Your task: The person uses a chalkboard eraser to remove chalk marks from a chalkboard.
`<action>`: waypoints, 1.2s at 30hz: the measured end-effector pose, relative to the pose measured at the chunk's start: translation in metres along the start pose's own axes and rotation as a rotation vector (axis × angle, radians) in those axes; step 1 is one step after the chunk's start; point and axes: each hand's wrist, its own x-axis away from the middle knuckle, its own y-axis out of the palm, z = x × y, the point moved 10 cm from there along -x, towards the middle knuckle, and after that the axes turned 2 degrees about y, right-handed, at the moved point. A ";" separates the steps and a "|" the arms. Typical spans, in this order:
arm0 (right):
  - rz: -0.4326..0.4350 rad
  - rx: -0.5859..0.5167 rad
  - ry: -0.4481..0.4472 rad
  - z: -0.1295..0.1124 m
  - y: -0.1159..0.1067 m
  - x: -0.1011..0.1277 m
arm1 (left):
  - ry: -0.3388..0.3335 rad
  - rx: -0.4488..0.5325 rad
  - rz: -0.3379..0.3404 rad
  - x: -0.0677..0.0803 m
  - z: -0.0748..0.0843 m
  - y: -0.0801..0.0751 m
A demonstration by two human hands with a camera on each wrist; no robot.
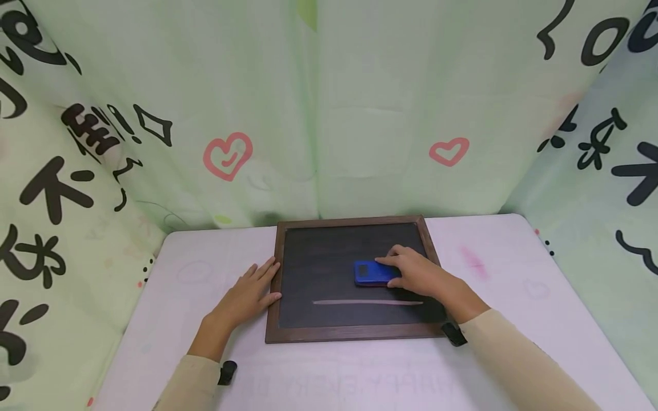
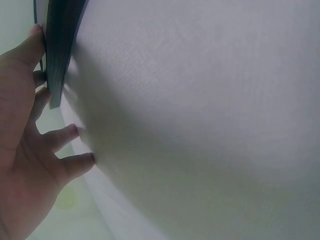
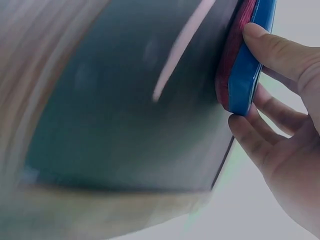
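Note:
A small blackboard [image 1: 319,257] in a brown wooden frame lies on the table. Across its lower part runs one pale chalk line [image 1: 367,302]. My right hand [image 1: 418,274] grips a blue blackboard eraser [image 1: 367,273] on the board, above that line. In the right wrist view the eraser [image 3: 244,75] shows a dark red felt underside, with thumb and fingers on its blue body. My left hand [image 1: 247,297] rests fingers spread at the board's left edge, its fingertips touching the frame [image 1: 274,302]; in the left wrist view two fingers reach the table.
The white table [image 1: 308,377] has a pink smudge [image 1: 474,261] right of the board. Light green curtains [image 1: 360,114] with black characters and pink hearts enclose the table at the back and both sides. A dark wrist device [image 1: 227,372] sits at the left sleeve.

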 end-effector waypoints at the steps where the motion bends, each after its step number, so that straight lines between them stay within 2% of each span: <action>1: 0.008 0.003 0.000 0.004 -0.002 0.003 | 0.000 -0.001 0.001 0.000 0.000 0.000; 8: 0.029 -0.022 0.072 0.037 -0.010 0.020 | -0.005 -0.004 -0.004 0.000 0.001 -0.001; 16: 0.019 -0.049 0.139 0.060 -0.015 0.030 | -0.002 -0.004 -0.009 0.000 0.001 0.000; 28: 0.008 -0.081 0.131 0.060 -0.012 0.035 | -0.011 0.003 -0.007 0.001 0.001 0.000; 36: 0.011 -0.103 0.085 0.053 -0.008 0.049 | -0.010 -0.001 0.000 0.001 0.001 -0.001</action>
